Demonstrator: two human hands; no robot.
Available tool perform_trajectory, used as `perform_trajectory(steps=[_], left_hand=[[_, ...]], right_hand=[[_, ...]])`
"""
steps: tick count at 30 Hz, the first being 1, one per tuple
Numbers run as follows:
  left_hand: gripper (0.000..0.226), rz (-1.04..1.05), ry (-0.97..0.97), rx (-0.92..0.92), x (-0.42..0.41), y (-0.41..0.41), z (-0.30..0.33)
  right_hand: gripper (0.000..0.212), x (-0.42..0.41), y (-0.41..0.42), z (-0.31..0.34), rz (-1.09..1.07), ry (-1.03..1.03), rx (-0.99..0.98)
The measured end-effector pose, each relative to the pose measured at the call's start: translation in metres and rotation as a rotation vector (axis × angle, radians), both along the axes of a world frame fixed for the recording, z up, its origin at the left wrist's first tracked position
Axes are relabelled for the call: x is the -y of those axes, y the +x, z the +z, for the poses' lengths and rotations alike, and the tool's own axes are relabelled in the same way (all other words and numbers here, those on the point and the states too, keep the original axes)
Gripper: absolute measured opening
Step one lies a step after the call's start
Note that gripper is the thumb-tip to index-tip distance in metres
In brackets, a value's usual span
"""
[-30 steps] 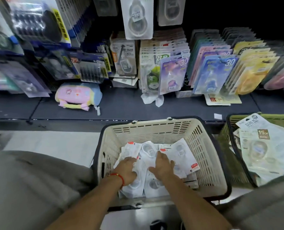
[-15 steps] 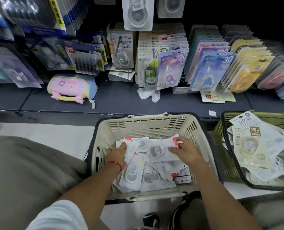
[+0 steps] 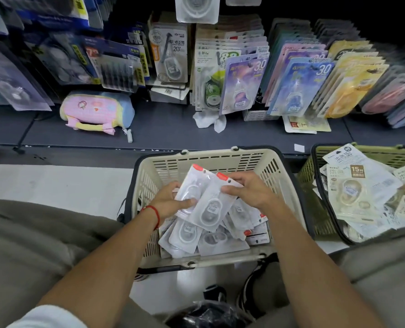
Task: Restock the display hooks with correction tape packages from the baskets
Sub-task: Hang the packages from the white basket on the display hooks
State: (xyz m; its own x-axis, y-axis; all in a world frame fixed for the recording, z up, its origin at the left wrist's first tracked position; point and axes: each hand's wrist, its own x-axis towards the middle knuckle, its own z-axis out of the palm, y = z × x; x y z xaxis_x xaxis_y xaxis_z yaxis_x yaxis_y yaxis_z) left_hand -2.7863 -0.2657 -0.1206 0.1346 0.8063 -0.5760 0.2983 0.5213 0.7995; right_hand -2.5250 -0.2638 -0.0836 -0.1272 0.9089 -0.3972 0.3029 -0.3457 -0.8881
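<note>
A cream plastic basket (image 3: 220,157) in front of me holds several white correction tape packages (image 3: 211,240) with red corner tabs. Above that pile, both hands hold a small stack of the same packages (image 3: 208,204). My left hand (image 3: 170,204) grips the stack's left edge, thumb across the front. At the upper right corner, my right hand (image 3: 251,192) pinches the stack. Display hooks at the back carry hanging correction tape packs (image 3: 241,86).
A green basket (image 3: 315,176) at right is full of cream 15M tape packs (image 3: 360,192). A pastel pencil case (image 3: 95,112) and loose packs lie on the dark shelf (image 3: 168,129). My knees flank the cream basket; a shoe and a dark bag lie below it.
Both hands have come together and lifted a small stack of packages out of the pile. A second ago they pressed flat on the packages in the basket.
</note>
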Motion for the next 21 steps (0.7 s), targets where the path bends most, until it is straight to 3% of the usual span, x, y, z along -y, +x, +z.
perform_trajectory(steps=[3, 5, 8, 10, 12, 14, 17, 21], left_hand=[[0.033, 0.027, -0.166, 0.279, 0.009, 0.007, 0.002], [0.032, -0.008, -0.260, 0.346, 0.016, 0.014, 0.000], [0.049, -0.071, -0.170, 0.181, 0.025, 0.024, -0.010], [0.054, -0.027, -0.161, 0.096, 0.028, 0.025, -0.015], [0.052, 0.026, -0.181, 0.033, 0.030, 0.020, -0.023], [0.048, 0.108, -0.223, 0.037, 0.031, 0.015, -0.028], [0.041, 0.197, -0.274, 0.112, 0.032, 0.016, -0.027], [0.048, 0.231, -0.275, 0.116, 0.030, 0.024, -0.023]], right_hand=[[0.022, 0.001, -0.014, -0.011, -0.050, 0.076, 0.074], [0.016, 0.003, -0.021, -0.024, -0.126, 0.124, 0.132], [0.022, 0.011, -0.027, -0.048, -0.192, 0.096, 0.196], [0.043, 0.020, -0.019, -0.066, -0.237, -0.026, 0.281], [0.068, 0.034, -0.003, -0.084, -0.112, -0.207, 0.457], [0.079, 0.046, 0.007, -0.099, 0.040, -0.341, 0.515], [0.075, 0.046, 0.006, -0.104, 0.107, -0.353, 0.572], [0.087, 0.036, -0.005, -0.090, -0.026, -0.283, 0.500]])
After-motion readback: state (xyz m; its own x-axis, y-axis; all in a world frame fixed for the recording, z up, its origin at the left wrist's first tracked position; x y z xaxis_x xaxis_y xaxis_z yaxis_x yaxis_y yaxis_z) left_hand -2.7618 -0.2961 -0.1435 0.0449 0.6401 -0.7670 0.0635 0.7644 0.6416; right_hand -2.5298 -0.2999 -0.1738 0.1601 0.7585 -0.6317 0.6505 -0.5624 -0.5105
